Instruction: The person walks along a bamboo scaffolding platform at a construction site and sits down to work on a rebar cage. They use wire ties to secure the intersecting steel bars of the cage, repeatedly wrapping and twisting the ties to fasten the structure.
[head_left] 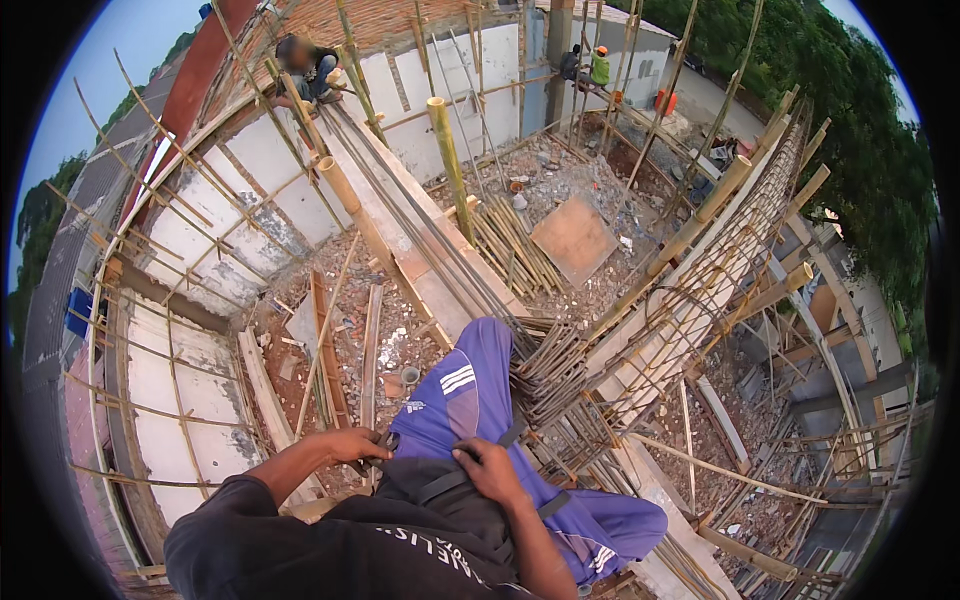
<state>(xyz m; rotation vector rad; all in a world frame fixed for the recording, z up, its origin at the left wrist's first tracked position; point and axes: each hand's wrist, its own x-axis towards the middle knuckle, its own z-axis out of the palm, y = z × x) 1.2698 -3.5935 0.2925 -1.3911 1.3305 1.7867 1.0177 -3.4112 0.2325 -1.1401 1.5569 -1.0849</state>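
Observation:
I sit high on a formwork beam in purple trousers (470,385) with white stripes. My left hand (362,445) is closed at the left edge of the dark cloth (425,478) over my lap, its fingertips pinched together. On the other side of the cloth, my right hand (487,468) has its fingers curled onto the upper edge. Between the hands a dark strap (442,486) crosses the cloth. Whether the cloth is a shirt hem or a pouch I cannot tell. Just beyond my knee lie bundled bent steel bars (550,365).
Long rebars (420,235) run along the plank formwork (385,210) toward a crouching person (308,72). To the right stretches a rebar cage (690,320). Bamboo posts (450,165) rise around. Far below is rubble-strewn ground (570,180) with a plywood sheet (575,240). Two people sit far back.

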